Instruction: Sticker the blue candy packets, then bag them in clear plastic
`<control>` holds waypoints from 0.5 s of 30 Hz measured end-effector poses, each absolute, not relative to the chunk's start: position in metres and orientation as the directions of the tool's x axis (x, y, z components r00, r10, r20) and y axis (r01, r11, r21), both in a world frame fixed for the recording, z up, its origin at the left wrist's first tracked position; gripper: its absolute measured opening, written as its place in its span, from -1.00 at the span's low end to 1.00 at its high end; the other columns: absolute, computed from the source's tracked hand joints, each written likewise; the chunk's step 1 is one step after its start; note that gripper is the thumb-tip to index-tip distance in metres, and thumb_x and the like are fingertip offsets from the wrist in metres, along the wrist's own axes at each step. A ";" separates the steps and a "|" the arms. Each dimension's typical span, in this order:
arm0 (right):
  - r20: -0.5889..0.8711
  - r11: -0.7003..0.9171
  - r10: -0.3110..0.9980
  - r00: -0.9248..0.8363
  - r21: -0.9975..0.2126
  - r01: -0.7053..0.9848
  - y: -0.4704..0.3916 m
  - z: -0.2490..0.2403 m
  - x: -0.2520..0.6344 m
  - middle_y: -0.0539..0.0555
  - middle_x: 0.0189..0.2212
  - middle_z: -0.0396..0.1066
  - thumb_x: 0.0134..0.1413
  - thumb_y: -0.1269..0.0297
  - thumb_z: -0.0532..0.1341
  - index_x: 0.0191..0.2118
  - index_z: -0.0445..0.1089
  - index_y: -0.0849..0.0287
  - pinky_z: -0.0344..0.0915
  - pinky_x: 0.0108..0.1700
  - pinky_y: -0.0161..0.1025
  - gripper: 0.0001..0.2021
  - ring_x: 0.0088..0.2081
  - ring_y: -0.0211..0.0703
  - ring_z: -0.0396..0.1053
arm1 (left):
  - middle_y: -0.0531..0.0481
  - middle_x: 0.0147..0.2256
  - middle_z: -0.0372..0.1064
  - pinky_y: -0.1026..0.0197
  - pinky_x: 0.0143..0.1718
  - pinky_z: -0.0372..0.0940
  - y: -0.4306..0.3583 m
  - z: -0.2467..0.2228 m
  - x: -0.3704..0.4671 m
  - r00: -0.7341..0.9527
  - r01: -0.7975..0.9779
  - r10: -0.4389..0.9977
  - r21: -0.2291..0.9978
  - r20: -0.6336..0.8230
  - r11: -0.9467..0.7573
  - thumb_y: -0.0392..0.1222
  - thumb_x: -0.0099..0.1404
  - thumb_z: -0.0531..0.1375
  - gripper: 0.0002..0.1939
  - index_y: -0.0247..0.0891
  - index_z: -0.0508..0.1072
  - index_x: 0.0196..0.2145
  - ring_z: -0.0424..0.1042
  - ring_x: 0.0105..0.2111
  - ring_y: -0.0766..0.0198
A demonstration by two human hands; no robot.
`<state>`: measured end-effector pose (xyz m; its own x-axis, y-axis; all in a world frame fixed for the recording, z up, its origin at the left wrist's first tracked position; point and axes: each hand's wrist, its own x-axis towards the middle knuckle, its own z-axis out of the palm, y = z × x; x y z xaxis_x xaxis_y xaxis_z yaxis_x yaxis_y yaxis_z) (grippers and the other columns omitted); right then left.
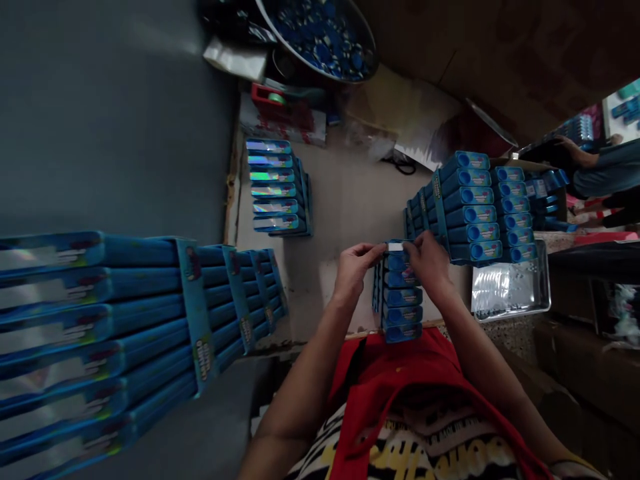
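Right in front of me stands a stack of narrow blue boxes [403, 297] with a printed end face on each. Over its far end, a small white label [395, 247] lies between my two hands. My left hand [354, 267] is closed, with thumb and fingertip pinched at the label's left edge. On the other side, my right hand [431, 263] is also closed, its fingertips at the label's right edge and by the top box. Whether the label is stuck down or just held there, I cannot tell.
Bundled blue boxes [473, 207] rise at my right, beside a clear tray [510, 290]. More bundles [150, 320] fill the left, and another stack [275, 187] has shiny strips. Behind are a red tape dispenser [280, 103], scissors [403, 165] and a bowl [367, 40]. Another person's arm [583, 160] shows far right.
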<state>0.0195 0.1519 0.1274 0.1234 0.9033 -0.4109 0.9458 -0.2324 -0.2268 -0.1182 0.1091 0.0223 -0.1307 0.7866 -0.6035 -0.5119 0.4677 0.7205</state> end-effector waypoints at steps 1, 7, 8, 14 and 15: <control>-0.402 -0.227 0.908 0.119 -0.233 0.946 0.150 0.126 0.020 0.11 -0.22 0.61 0.42 0.18 0.21 -0.09 0.42 0.11 0.21 -0.17 -0.23 -0.86 -0.13 -0.02 0.54 | 0.04 -0.47 0.46 0.23 -0.27 0.34 0.110 0.022 -0.117 -0.104 -0.526 0.776 0.697 -0.622 0.488 0.18 -0.21 0.58 -0.46 -0.27 0.53 -0.47 0.43 -0.42 0.29; -0.388 -0.223 0.912 0.131 -0.204 0.953 0.145 0.122 0.019 0.10 -0.21 0.60 0.42 0.22 0.15 -0.09 0.43 0.10 0.19 -0.18 -0.23 -0.86 -0.15 -0.03 0.52 | 0.05 -0.45 0.44 0.25 -0.32 0.29 0.108 0.023 -0.108 -0.080 -0.555 0.744 0.650 -0.663 0.520 0.19 -0.21 0.54 -0.44 -0.26 0.49 -0.43 0.41 -0.40 0.29; -0.390 -0.219 0.912 0.124 -0.209 0.953 0.146 0.122 0.019 0.10 -0.20 0.59 0.41 0.24 0.14 -0.08 0.43 0.10 0.19 -0.18 -0.22 -0.86 -0.14 -0.03 0.52 | 0.07 -0.44 0.43 0.26 -0.31 0.29 0.107 0.022 -0.107 -0.097 -0.564 0.739 0.648 -0.667 0.511 0.19 -0.21 0.54 -0.43 -0.25 0.48 -0.41 0.41 -0.40 0.29; -0.397 -0.209 0.911 0.111 -0.213 0.955 0.151 0.120 0.019 0.16 -0.16 0.59 0.41 0.33 0.07 0.01 0.40 0.14 0.23 -0.15 -0.20 -0.81 -0.09 0.02 0.54 | 0.17 -0.42 0.34 0.30 -0.38 0.21 0.109 0.005 -0.102 -0.051 -0.640 0.619 0.502 -0.784 0.582 0.06 -0.35 0.57 -0.28 -0.18 0.31 -0.31 0.36 -0.43 0.35; -0.398 -0.215 0.909 0.121 -0.199 0.956 0.149 0.123 0.018 0.19 -0.15 0.59 0.42 0.34 0.06 0.02 0.39 0.15 0.23 -0.15 -0.19 -0.80 -0.09 0.03 0.54 | 0.17 -0.42 0.33 0.31 -0.40 0.18 0.111 0.003 -0.102 -0.062 -0.630 0.619 0.512 -0.783 0.584 0.04 -0.35 0.56 -0.29 -0.17 0.30 -0.31 0.34 -0.43 0.37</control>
